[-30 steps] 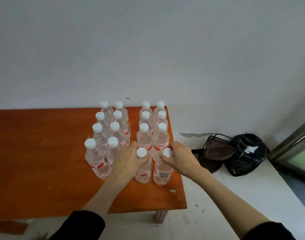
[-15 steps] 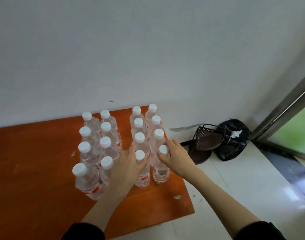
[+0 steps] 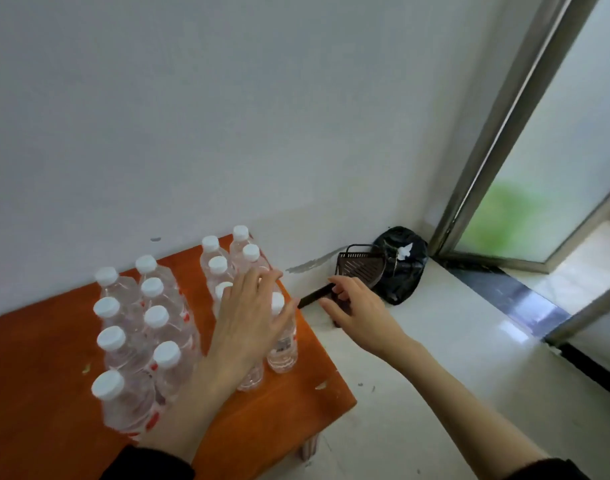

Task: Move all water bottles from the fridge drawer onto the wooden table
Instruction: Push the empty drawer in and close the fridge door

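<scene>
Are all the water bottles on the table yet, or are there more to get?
Many bottles already stand upright in rows on the table. Both hands look empty: the left hand is open over the nearest bottles, and the right hand is off past the table's edge, holding nothing. The fridge drawer is out of view, so I cannot tell whether any bottles are left there.

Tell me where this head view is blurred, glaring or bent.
Head view: the nearest bottles at lower left are smeared by motion blur; the window at right is washed out by daylight, with a bright patch of glare on the floor; the wide lens leans the window frame and tilts the table; both hands look fairly sharp.
</scene>
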A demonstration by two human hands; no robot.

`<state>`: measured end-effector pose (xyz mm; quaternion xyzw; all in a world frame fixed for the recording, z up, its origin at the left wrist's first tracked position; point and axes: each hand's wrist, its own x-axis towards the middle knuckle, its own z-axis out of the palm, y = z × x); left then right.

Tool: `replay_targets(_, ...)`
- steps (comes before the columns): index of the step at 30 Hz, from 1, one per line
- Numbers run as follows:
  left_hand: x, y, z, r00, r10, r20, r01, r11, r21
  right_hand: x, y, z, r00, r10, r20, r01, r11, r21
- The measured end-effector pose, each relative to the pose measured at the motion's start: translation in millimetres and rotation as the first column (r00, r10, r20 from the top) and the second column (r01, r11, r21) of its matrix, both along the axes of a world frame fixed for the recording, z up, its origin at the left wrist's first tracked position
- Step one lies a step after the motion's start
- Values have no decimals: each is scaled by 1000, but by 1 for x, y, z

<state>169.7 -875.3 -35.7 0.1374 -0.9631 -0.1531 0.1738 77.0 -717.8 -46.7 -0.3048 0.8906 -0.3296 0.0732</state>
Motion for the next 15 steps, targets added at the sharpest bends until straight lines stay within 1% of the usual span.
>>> replay_targets(3,-22,49,14,978,-206,-25,205,978,-43,2,65,15,986,-112,-122,115,993,17)
replay_targets(7,-45,140,26,884,-467,-9,464,880,-99,23,174,33,915,-305,-265,333,940,71)
replay_targets(9,-49,196,28,821,-570,30,569,814,-115,43,235,36,870,-401,-287,450,884,128)
replay_targets(12,-43,290,26,719,-694,31,691,710,-137,82,331,34,784,-540,-306,604,777,176)
replay_targets(15,-24,388,17,623,-779,68,780,614,-118,129,428,33,703,-633,-326,707,673,217)
